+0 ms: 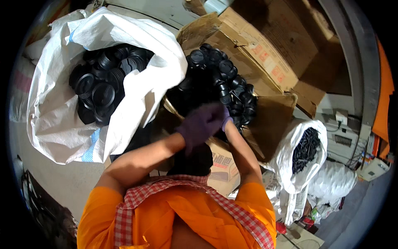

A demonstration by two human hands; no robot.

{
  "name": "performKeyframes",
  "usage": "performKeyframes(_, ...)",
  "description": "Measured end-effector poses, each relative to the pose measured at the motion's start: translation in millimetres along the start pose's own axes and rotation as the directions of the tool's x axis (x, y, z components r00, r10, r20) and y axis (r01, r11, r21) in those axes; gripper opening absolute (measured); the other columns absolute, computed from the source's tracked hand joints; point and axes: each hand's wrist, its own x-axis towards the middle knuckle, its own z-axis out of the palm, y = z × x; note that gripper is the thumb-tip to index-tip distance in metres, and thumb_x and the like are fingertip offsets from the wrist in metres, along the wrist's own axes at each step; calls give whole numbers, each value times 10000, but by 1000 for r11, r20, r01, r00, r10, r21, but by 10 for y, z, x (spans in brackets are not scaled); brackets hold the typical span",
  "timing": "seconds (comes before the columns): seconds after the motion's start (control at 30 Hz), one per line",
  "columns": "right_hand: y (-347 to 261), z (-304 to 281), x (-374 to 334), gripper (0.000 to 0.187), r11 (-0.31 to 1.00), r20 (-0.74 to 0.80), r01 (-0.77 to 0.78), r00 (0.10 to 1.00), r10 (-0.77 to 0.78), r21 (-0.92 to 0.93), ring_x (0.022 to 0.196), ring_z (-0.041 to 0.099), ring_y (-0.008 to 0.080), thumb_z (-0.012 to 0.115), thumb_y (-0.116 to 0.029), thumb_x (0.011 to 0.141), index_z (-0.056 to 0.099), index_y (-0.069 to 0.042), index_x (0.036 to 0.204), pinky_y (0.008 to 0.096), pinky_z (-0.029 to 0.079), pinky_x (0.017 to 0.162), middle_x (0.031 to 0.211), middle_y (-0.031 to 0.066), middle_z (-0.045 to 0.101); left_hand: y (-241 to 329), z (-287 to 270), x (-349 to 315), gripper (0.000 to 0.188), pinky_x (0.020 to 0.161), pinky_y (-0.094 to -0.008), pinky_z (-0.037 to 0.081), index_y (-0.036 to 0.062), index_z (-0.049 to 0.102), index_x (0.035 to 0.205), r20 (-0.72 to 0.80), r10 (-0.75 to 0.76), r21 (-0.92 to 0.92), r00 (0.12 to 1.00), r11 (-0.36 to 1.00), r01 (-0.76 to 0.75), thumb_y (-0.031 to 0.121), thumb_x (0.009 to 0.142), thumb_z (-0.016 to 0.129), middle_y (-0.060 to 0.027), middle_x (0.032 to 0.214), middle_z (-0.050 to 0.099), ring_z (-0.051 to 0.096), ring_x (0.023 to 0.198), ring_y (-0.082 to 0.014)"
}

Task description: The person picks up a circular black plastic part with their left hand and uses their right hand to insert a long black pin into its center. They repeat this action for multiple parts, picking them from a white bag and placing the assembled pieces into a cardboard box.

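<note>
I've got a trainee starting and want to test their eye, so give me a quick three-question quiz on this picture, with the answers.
1. What colour are the gloves on the hands at the open cardboard box?
2. True or false: the large white woven sack on the left holds round black plastic caps.
3. What are the slim black pieces at the right in? A) a metal bucket; B) the smaller white sack; C) a glass jar.

Key: 1. Purple. 2. True. 3. B.
</note>
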Motion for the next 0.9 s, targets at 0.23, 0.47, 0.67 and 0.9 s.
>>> performKeyframes(0.23,-1221,-591,-1821,543,845,-506,332,687,-521,-419,921,576,389,639,-110,700,533,-41,1228,477,451,780,975,181,619,-226,-207,60,425,917,-384,462,86,562,1196,21,157,40,987,987,-158,203,799,660,-128,1219,545,536,1109,-302)
performKeyframes(0.47,-1425,-308,-2260,536,827,-752,518,451,-481,-218,1028,520,376,755,-274,637,579,-46,1090,424,427,887,1080,173,576,-114,-27,-528,354,920,-356,456,40,574,1143,-190,112,-47,975,991,-123,79,792,599,-171,1150,563,539,1074,-335)
performKeyframes(0.67,-1739,-313,-2575,228,615,-566,788,492,-662,-34,884,551,333,665,-154,693,556,-62,871,431,444,777,895,126,582,156,-192,-1164,544,983,-358,409,63,443,1214,-225,509,334,831,841,-425,-2,729,681,-218,1281,448,497,1164,-327)
performKeyframes(0.9,-2035,-368,-2722,133,491,-349,715,353,-868,-498,671,571,297,686,-172,650,571,-119,691,402,436,713,642,88,554,612,-837,-1400,381,793,-316,507,7,549,1159,327,-403,-285,855,820,496,74,792,629,-97,980,630,607,885,-177)
